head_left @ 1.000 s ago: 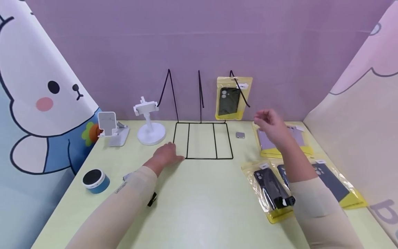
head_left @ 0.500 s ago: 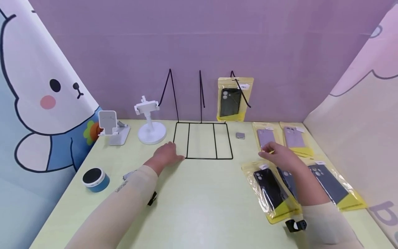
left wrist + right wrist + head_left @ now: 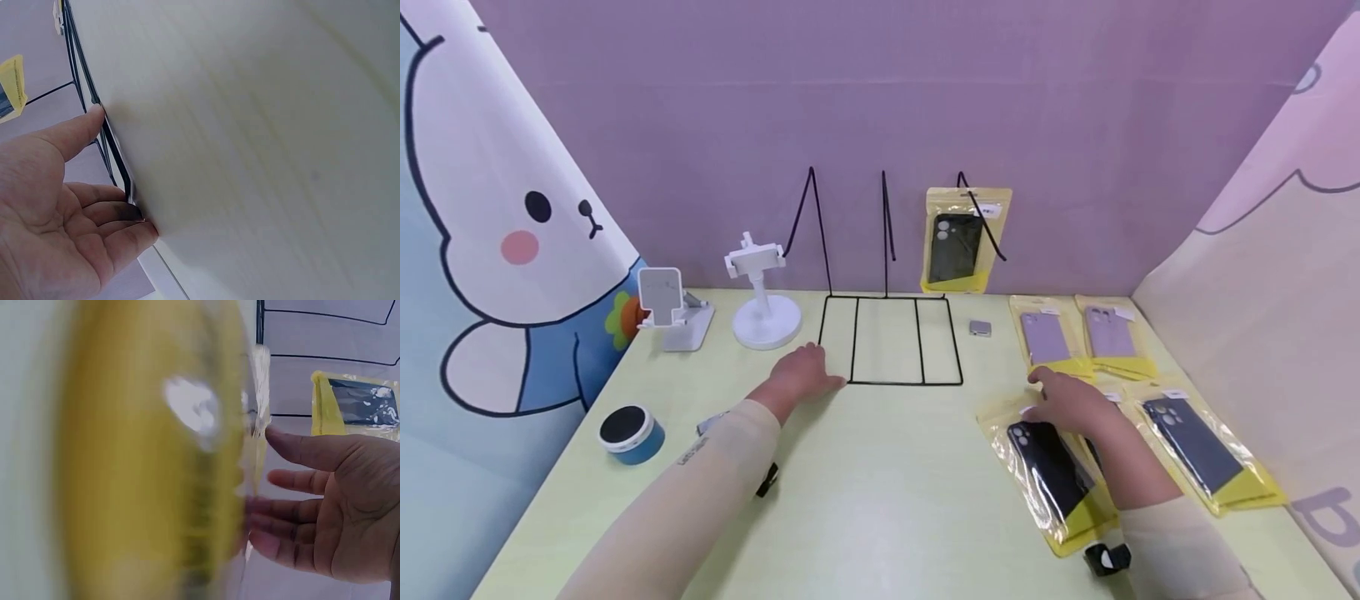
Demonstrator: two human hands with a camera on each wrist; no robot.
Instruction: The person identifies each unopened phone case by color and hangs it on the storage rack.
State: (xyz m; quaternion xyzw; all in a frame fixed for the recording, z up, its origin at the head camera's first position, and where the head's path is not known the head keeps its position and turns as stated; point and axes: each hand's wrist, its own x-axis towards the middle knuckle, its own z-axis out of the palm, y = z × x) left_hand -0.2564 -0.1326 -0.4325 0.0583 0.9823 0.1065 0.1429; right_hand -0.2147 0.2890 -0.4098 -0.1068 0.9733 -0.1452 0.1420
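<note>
My left hand (image 3: 797, 375) holds the front left corner of a black wire display rack (image 3: 917, 342); its thumb and fingertips meet the base wire in the left wrist view. On the rack's right hook hangs a bagged black phone case (image 3: 955, 250). My right hand (image 3: 1075, 404) is at the top end of another bagged black phone case (image 3: 1048, 471) at the front right. In the right wrist view, the thumb touches the edge of this yellow-and-clear bag (image 3: 125, 487) and fingers lie at its far side, pinching it. Part of the bag's top is hidden by the hand.
Two bagged purple phone cases (image 3: 1043, 337) lie at the back right, with a bagged dark blue case (image 3: 1195, 442) in front. A small grey block (image 3: 980, 327) sits beside the rack. Left stand white phone stands (image 3: 766, 321) and a blue round speaker (image 3: 632, 435).
My right hand has come down from near the hanging bag to the front black phone case, whose bag has shifted slightly toward me. My left hand stays at the rack.
</note>
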